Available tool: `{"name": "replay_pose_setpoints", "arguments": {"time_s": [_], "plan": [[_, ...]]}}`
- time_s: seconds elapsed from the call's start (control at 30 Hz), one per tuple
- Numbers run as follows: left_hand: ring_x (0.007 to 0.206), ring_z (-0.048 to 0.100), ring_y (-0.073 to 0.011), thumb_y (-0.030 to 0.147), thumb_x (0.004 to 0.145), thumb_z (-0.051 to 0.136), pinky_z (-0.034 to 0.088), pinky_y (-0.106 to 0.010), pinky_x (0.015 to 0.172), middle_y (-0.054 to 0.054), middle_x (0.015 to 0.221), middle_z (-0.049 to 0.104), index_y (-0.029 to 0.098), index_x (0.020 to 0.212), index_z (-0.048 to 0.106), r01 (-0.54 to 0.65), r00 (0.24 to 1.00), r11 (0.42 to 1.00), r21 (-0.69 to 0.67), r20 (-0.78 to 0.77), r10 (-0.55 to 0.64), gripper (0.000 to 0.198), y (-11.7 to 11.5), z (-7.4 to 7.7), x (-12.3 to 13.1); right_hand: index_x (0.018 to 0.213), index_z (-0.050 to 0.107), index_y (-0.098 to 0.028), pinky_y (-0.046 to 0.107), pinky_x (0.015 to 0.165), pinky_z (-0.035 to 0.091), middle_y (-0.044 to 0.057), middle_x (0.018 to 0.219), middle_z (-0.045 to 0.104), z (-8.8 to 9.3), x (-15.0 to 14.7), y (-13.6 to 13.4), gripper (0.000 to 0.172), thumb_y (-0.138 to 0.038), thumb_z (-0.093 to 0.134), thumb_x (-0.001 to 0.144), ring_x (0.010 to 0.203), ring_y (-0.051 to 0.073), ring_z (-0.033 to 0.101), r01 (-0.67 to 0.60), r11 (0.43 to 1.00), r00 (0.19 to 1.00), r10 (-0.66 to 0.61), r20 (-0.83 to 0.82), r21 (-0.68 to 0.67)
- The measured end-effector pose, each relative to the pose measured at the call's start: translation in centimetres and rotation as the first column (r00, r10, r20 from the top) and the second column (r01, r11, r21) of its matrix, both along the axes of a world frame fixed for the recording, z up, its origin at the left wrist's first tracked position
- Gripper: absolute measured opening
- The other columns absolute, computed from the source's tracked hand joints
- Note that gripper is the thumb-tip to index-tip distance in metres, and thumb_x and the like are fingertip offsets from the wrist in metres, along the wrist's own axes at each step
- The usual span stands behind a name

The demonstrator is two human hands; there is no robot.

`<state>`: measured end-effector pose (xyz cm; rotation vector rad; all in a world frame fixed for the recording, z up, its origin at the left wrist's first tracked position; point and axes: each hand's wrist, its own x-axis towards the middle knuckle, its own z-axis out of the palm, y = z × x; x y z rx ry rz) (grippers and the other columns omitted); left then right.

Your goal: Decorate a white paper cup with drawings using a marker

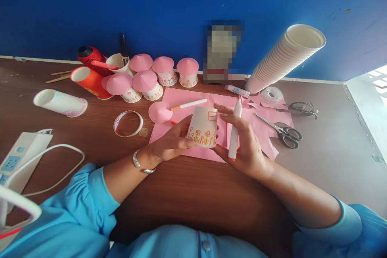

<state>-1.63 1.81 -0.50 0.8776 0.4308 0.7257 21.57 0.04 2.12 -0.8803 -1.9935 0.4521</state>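
Observation:
Upside down between my hands is a white paper cup (201,125), drawn with a row of red and yellow flowers and a red window. My left hand (173,139) grips its left side, thumb near the rim. In my right hand (249,145) rests a white marker (236,131) with a red tip pointing up; the fingers of that hand also reach to the cup's right side. Pink paper sheets (187,98) lie beneath. Just left of the cup are a pink paper cone (161,112) and an orange-and-white marker (190,104).
Several cups with pink cone roofs (188,71) stand near the blue wall. A tall stack of paper cups (281,60) leans at the right, with scissors (286,132) and clear tape (272,94) below. Leftward are a tape roll (128,123), a red cup (92,82) and a power strip (26,161).

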Motion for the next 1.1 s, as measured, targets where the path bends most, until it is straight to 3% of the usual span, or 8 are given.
{"name": "replay_pose_setpoints", "arguments": {"time_s": [0.2,0.47,0.57,0.63,0.7,0.8,0.87,1.1], "plan": [[0.154,0.045,-0.0430,0.030,0.066,0.100,0.048,-0.054,0.119,-0.013,0.165,0.052,0.031,0.148,0.056,-0.132,0.973,0.983,0.130,-0.172,0.153,0.093,-0.2,0.4,0.8,0.150,0.047,-0.020,0.060,0.108,0.062,0.026,0.149,0.064,-0.2,-0.1,0.2,0.064,-0.017,0.077,0.094,0.140,0.039,0.065,0.033,0.992,0.996,-0.043,0.083,0.120],[0.133,0.063,-0.0365,0.033,0.075,0.094,0.055,-0.049,0.106,-0.012,0.142,0.068,0.028,0.143,0.060,-0.157,0.964,0.986,0.050,-0.209,0.164,0.076,-0.3,0.6,0.4,0.162,0.040,-0.021,0.061,0.110,0.060,0.023,0.151,0.063,0.1,0.1,0.0,0.076,-0.023,0.077,0.096,0.142,0.039,0.063,0.016,0.988,0.999,-0.024,0.045,0.155],[0.136,0.061,-0.0373,0.037,0.074,0.095,0.052,-0.049,0.109,-0.012,0.146,0.067,0.029,0.147,0.058,-0.205,0.961,0.978,0.028,-0.184,0.207,0.082,-0.2,0.1,0.4,0.160,0.046,-0.020,0.046,0.083,0.068,0.014,0.115,0.077,1.1,0.5,-0.6,0.060,-0.024,0.065,0.104,0.102,0.029,0.077,0.010,0.978,1.000,-0.010,-0.001,0.210],[0.140,0.059,-0.0380,0.036,0.073,0.096,0.051,-0.049,0.110,-0.012,0.150,0.064,0.030,0.149,0.056,-0.218,0.960,0.976,0.022,-0.175,0.218,0.086,-0.2,0.0,0.4,0.152,0.058,-0.017,0.036,0.062,0.063,0.008,0.092,0.072,1.8,0.7,-1.1,0.043,-0.030,0.052,0.111,0.074,0.021,0.071,-0.017,0.966,1.000,0.015,0.010,0.257],[0.141,0.058,-0.0376,0.034,0.073,0.095,0.051,-0.048,0.109,-0.012,0.152,0.063,0.030,0.150,0.055,-0.220,0.960,0.975,0.025,-0.174,0.221,0.086,-0.2,0.2,0.5,0.137,0.067,-0.015,0.030,0.052,0.056,0.005,0.083,0.066,2.5,0.7,-1.5,0.036,-0.034,0.048,0.112,0.066,0.018,0.066,-0.048,0.957,0.997,0.030,0.066,0.285],[0.134,0.062,-0.0360,0.033,0.074,0.094,0.052,-0.046,0.105,-0.012,0.149,0.065,0.030,0.150,0.054,-0.211,0.960,0.977,0.028,-0.183,0.213,0.086,-0.2,0.3,0.5,0.121,0.068,-0.016,0.028,0.052,0.057,0.004,0.081,0.068,3.1,0.4,-1.8,0.020,-0.018,0.057,0.104,0.065,0.016,0.068,-0.087,0.958,0.995,0.068,0.079,0.273],[0.128,0.064,-0.0342,0.033,0.073,0.095,0.054,-0.045,0.102,-0.011,0.145,0.067,0.031,0.148,0.055,-0.211,0.958,0.977,0.034,-0.191,0.214,0.085,-0.2,0.2,0.5,0.115,0.065,-0.017,0.028,0.053,0.058,0.003,0.079,0.070,3.2,0.1,-1.9,0.021,-0.009,0.061,0.097,0.066,0.017,0.069,-0.089,0.966,0.996,0.080,0.047,0.241],[0.110,0.066,-0.0286,0.032,0.073,0.095,0.057,-0.043,0.093,-0.008,0.124,0.068,0.032,0.149,0.053,-0.202,0.950,0.972,0.116,-0.216,0.224,0.087,-0.2,0.7,0.7,0.106,0.061,-0.019,0.028,0.053,0.058,0.003,0.076,0.069,2.7,-0.3,-1.9,0.019,-0.005,0.063,0.093,0.062,0.017,0.067,-0.097,0.969,0.994,0.084,0.065,0.227]]}}
